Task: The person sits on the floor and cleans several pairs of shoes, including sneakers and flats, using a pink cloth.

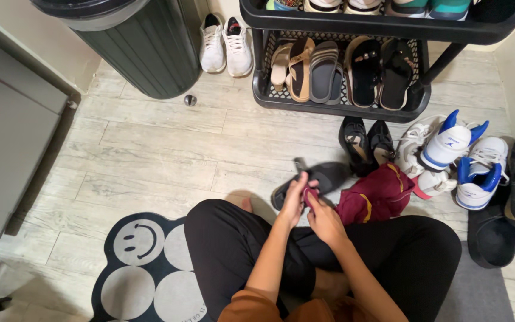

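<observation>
The upper rack shelf [388,27] cuts off its shoes at the top edge. Below it, the dark shoe [323,179] is partly hidden behind the left hand [293,200].

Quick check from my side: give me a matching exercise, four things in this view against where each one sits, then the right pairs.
Things:
1. dark shoe
2. maroon cloth
3. white sneakers
4. sandals

Places:
A. on the black rack's lower shelf
B. on the floor beside the dark bin
C. held at the left hand and right hand
D. on the floor by the person's right knee

Pairs: 1-C, 2-D, 3-B, 4-A
</observation>
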